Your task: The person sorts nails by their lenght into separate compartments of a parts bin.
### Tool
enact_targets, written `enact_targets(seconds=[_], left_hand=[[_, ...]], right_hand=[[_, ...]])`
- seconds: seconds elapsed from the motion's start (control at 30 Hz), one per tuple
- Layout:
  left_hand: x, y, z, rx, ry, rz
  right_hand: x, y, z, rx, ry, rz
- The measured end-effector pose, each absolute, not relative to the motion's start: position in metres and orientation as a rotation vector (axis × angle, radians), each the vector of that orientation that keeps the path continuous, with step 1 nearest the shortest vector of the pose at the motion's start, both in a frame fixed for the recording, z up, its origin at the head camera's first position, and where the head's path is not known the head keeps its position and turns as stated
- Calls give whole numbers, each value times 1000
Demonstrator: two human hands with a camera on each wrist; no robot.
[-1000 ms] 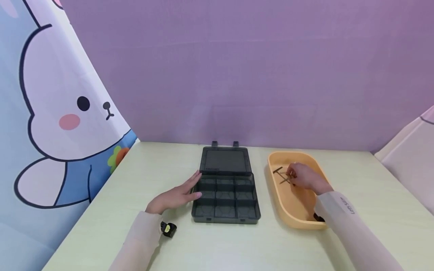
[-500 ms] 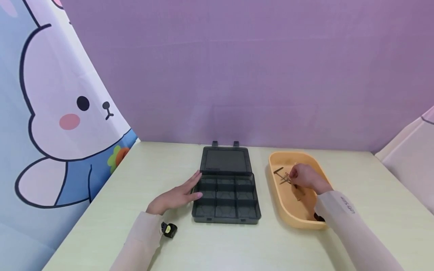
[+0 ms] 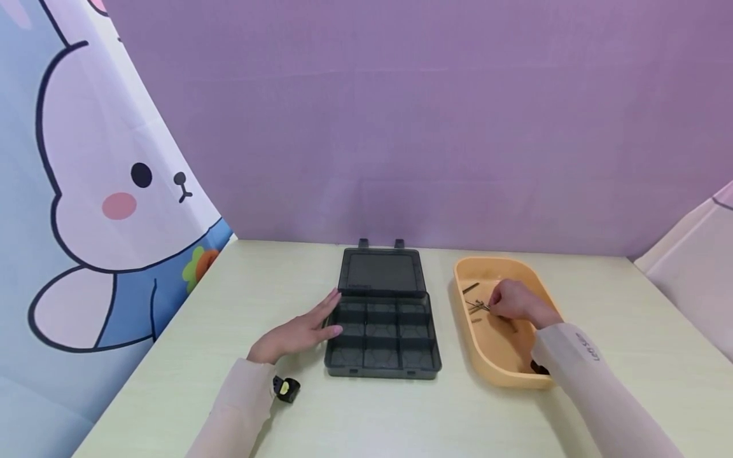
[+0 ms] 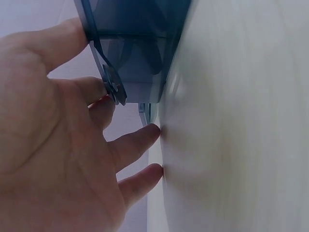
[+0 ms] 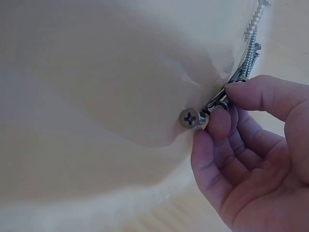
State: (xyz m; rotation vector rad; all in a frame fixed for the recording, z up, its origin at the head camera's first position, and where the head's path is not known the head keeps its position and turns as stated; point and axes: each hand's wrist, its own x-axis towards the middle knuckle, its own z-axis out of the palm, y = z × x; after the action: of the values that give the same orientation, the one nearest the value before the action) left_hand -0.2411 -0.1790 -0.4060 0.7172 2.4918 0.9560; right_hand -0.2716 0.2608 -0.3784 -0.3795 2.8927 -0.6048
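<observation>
Inside a shallow yellow tray [image 3: 468,340], my right hand [image 3: 512,300] has thumb and fingertips brought together at a small heap of screws [image 3: 476,306]. The right wrist view shows it pinching a dark screw [image 5: 234,77] among them. Close by its fingertips is a cross-slot screw head [image 5: 189,118], and silver threaded screws [image 5: 250,55] lie past the thumb. My left hand [image 3: 294,332], fingers extended, rests against the left side of a dark translucent compartment box [image 3: 380,371]. Its lower fingertips touch the table in the left wrist view. The box's lid [image 3: 382,271] lies folded back.
Box and tray stand side by side on a pale table [image 3: 395,416], with a gap between them. A purple cloth backdrop [image 3: 401,127] rises behind the table's far edge. A printed cartoon cloth [image 3: 97,254] hangs at the left.
My right hand has shifted slightly toward the near end within the tray, and the screws beside its fingertips have been rearranged. My left hand and the box stay in place.
</observation>
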Motion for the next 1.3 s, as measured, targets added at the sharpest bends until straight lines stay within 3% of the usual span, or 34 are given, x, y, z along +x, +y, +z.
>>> enact_targets(seconds=[0.5, 1.3], left_hand=[[-237, -177, -401, 744, 2502, 972], [-235, -177, -403, 716, 2500, 958]], right_hand=[[-273, 261, -372, -352, 2924, -643], [-242, 218, -313, -585, 3004, -744]])
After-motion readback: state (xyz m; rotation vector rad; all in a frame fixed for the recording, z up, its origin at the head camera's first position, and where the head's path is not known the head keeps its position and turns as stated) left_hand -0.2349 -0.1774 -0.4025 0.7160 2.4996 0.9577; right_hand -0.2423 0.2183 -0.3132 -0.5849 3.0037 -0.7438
